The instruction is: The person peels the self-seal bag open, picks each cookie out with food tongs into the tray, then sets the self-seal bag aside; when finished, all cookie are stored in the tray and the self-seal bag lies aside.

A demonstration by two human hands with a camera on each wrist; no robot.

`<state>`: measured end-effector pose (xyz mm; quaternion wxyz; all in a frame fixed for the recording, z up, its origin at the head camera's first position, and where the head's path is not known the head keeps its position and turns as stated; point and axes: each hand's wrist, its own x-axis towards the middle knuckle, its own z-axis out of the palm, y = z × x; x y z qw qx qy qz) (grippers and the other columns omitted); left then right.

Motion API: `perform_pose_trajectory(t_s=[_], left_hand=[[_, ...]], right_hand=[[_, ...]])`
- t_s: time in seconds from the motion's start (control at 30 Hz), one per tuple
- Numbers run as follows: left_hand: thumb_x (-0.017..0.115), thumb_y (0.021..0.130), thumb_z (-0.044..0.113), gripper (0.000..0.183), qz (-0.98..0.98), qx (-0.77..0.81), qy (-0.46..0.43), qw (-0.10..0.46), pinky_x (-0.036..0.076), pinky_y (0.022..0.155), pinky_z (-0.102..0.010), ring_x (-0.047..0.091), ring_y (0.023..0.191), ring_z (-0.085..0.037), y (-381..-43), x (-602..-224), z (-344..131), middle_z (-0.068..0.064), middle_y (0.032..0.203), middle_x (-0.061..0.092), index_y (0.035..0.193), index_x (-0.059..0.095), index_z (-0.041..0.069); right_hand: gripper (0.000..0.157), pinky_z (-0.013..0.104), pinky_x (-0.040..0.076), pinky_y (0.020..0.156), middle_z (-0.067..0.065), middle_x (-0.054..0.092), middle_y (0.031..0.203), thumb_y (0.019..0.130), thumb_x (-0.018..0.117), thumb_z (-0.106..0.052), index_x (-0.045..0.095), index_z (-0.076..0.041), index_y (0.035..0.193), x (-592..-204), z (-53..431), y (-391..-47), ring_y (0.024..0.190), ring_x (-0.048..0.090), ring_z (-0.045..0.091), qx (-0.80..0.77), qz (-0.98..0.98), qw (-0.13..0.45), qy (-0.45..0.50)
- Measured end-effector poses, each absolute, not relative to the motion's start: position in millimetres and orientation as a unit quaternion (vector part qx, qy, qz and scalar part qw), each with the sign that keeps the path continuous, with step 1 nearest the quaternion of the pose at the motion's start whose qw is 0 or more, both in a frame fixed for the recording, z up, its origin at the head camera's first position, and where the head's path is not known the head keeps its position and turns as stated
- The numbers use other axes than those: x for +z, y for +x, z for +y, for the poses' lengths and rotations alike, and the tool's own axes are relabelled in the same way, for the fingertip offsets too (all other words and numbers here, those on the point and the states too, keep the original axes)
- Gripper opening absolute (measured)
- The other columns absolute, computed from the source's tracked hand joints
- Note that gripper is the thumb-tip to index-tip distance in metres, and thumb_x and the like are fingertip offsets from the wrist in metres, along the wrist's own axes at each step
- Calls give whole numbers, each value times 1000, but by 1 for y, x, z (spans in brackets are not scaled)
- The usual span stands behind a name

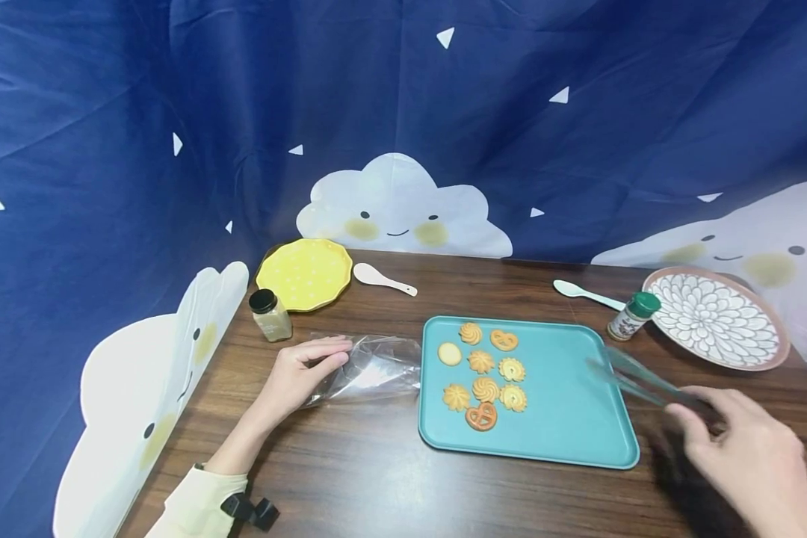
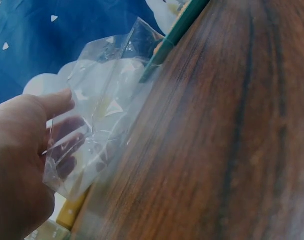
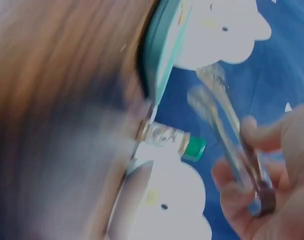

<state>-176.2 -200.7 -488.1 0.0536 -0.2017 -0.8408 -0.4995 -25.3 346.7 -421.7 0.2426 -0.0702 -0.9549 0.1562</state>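
My left hand point(image 1: 305, 370) holds a clear plastic bag point(image 1: 379, 366) near its left end, just above the table. In the left wrist view the thumb shows beside the crinkled bag point(image 2: 104, 107), and the other fingers show through the film. The bag's far end reaches the left rim of a teal tray point(image 1: 565, 388). Several cookies, including a swirl cookie point(image 1: 486, 389) and a pretzel point(image 1: 481, 416), lie on the tray's left half. My right hand point(image 1: 746, 441) grips a pair of tongs point(image 3: 224, 117), blurred, their tips apart and over the tray's right edge with nothing between them.
At the back left are a yellow plate point(image 1: 305, 273), a black-lidded jar point(image 1: 271, 317) and a white spoon point(image 1: 383, 279). Toward the back right are a pale green spoon point(image 1: 588, 294), a green-capped shaker point(image 1: 632, 317) and a petal-patterned plate point(image 1: 716, 317). A blue cloud-print curtain point(image 1: 403, 90) hangs behind.
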Motion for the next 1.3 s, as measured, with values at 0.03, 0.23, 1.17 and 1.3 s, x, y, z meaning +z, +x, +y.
perform_pose_trajectory(t_s=[0.03,0.23,1.17,1.3], left_hand=[[75,92,35,28,-841,-500,-201,53,47,110,-12,69,123,-14,-176,-488,-201,3,125,75,115,78,20],[74,92,36,28,-842,-500,-199,47,48,109,-12,69,123,-14,-176,-487,-201,4,125,75,115,78,21],[76,89,46,53,-943,-184,-277,7,48,117,-48,57,139,-23,-166,-482,-199,-1,143,64,133,67,18],[76,88,49,56,-945,-169,-277,32,49,114,-53,59,136,-26,-163,-478,-193,-4,142,65,134,67,17]], right_hand=[[26,46,45,62,19,71,97,89,73,-27,72,-8,107,-421,351,-24,74,68,22,152,-957,220,-116],[48,68,44,71,39,62,113,100,57,-38,63,6,118,-426,369,-26,98,55,65,122,-953,77,-265],[93,53,46,56,32,68,103,71,56,-93,67,-9,110,-445,372,-23,83,64,51,94,-941,-179,-273],[103,53,46,59,31,69,110,72,48,-96,64,-6,119,-443,369,-23,86,65,50,85,-936,-185,-287]])
